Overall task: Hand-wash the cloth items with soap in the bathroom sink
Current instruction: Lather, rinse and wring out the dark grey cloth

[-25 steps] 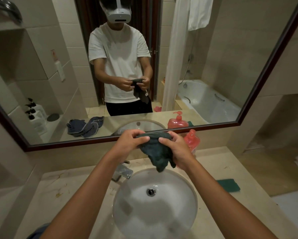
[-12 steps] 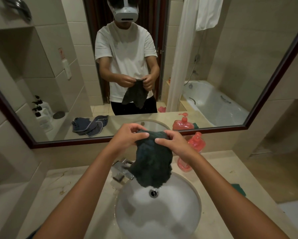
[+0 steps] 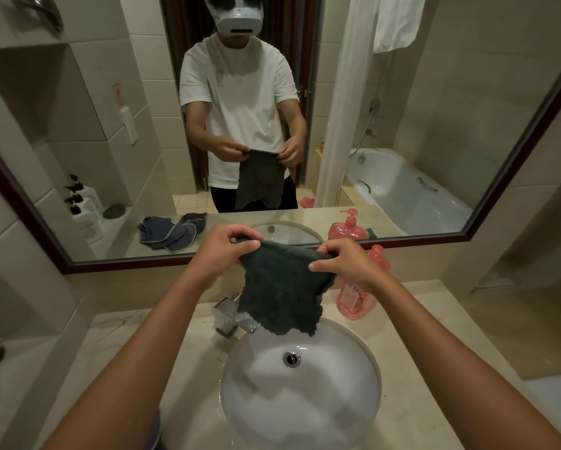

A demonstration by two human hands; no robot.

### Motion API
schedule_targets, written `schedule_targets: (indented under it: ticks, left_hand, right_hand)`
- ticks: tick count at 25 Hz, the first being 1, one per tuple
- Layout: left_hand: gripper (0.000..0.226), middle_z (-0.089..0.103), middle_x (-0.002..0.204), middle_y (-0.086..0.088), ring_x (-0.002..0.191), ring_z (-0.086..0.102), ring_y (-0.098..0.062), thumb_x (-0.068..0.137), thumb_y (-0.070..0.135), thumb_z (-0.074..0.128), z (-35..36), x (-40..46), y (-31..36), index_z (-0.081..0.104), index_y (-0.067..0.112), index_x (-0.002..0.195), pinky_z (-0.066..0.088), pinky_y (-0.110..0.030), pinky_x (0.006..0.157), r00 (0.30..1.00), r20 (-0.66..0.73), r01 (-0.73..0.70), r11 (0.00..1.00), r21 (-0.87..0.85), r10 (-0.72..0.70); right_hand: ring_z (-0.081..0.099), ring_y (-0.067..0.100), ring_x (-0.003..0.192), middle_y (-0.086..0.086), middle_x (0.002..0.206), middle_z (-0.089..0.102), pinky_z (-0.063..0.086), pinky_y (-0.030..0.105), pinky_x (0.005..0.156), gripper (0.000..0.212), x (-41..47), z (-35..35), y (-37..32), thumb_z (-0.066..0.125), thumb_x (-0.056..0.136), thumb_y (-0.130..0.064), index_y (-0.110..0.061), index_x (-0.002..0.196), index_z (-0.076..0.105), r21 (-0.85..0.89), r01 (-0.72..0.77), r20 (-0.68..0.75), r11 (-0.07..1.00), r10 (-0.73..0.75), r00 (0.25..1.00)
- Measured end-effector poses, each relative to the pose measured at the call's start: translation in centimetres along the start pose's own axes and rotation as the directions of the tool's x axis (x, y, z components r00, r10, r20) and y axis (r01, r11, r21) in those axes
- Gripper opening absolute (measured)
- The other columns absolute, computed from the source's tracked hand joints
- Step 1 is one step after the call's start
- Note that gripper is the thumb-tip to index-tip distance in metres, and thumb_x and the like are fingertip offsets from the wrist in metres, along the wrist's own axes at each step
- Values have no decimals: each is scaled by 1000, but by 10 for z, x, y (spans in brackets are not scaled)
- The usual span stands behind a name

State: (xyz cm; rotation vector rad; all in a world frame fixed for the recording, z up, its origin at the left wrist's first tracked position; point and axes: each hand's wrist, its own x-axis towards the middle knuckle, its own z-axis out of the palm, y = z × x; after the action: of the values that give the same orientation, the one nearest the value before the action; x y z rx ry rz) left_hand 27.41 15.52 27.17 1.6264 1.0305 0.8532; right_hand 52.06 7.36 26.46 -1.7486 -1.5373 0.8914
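A dark green cloth (image 3: 282,290) hangs spread open above the back of the white round sink (image 3: 366,362). My left hand (image 3: 222,251) pinches its top left corner and my right hand (image 3: 344,263) pinches its top right corner. The cloth's lower edge covers part of the chrome tap (image 3: 232,315). A red pump bottle of soap (image 3: 358,295) stands on the counter behind my right hand, partly hidden by it.
A large mirror (image 3: 435,108) runs along the wall behind the sink and reflects a person, a bathtub and a pile of dark blue cloths lying on the counter. The beige marble counter (image 3: 435,336) surrounds the sink. A tiled ledge (image 3: 19,352) lies at the left.
The cloth went from a bunched wad between my hands to hanging unfolded. My hands moved apart along its top edge, and the view shifted slightly closer to the sink.
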Motion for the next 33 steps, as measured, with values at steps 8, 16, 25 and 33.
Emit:
schedule_targets:
  ticks: [8,16,25,33]
  left_hand:
    - [9,67,105,-5,102,65,-22,92,8,70,-16,3,-27,74,16,95,58,-25,70,989,-139,34,994,-102,-48]
    - [43,63,114,11,103,61,-4,87,38,77,37,-4,-19,61,30,126,52,-21,78,976,207,0,944,329,-72]
    - [18,77,91,-3,84,75,-17,94,31,70,125,4,17,74,15,100,60,-27,76,959,262,98,994,51,-108]
    - [27,69,112,-12,104,68,-29,96,27,65,144,7,25,63,11,117,59,-41,85,971,23,232,920,-317,-237]
  right_hand:
    - [70,25,99,9,102,72,59,24,74,14,1,-1,12,67,93,-7,-7,106,72,366,-36,-158,930,100,982]
    - [67,25,105,7,102,71,57,37,89,16,5,6,4,60,100,-15,-11,109,72,537,-25,13,843,21,1000]
    - [66,22,101,13,109,69,57,29,79,18,12,-29,26,64,96,-9,-16,112,68,604,32,-87,797,26,996]
    - [68,21,113,5,118,72,52,47,104,47,-13,-16,98,71,89,-46,-15,123,66,511,-105,227,853,-16,974]
